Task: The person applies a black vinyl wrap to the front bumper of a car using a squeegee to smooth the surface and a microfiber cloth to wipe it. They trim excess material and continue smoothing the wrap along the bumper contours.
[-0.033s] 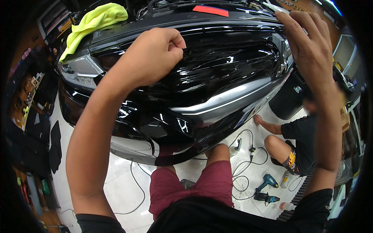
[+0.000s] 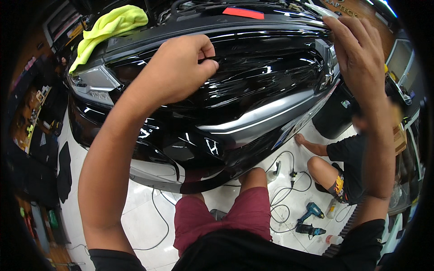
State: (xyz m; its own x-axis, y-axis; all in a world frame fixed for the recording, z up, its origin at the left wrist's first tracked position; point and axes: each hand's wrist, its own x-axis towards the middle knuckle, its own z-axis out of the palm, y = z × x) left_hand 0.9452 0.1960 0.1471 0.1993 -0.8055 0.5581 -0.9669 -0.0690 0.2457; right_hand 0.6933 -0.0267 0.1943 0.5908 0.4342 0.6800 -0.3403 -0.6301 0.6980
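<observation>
Glossy black film (image 2: pixel 253 74) lies wrinkled over the front of a black car, its creases running sideways between my hands. My left hand (image 2: pixel 183 67) is closed, thumb and bent forefinger pinching the film's edge above the grille area. Farther right, my right hand (image 2: pixel 359 58) reaches to the upper corner near the right headlight (image 2: pixel 323 52); its bent fingers come together at the film there, though the fingertips are partly hidden. Below the film, a silver trim piece (image 2: pixel 266 115) crosses the bumper (image 2: pixel 199 153). The left headlight (image 2: pixel 97 81) sits beside my left forearm.
A yellow-green cloth (image 2: pixel 115 22) drapes over the car's left front corner. A red flat strip (image 2: pixel 244 13) rests by the engine bay. At right a co-worker (image 2: pixel 348 158) crouches near a black bin (image 2: pixel 332 119). Cables (image 2: pixel 275 203) and a teal power tool (image 2: pixel 312 211) lie on the floor.
My left hand has shifted very slightly right and down, still pinching. The right hand has barely moved.
</observation>
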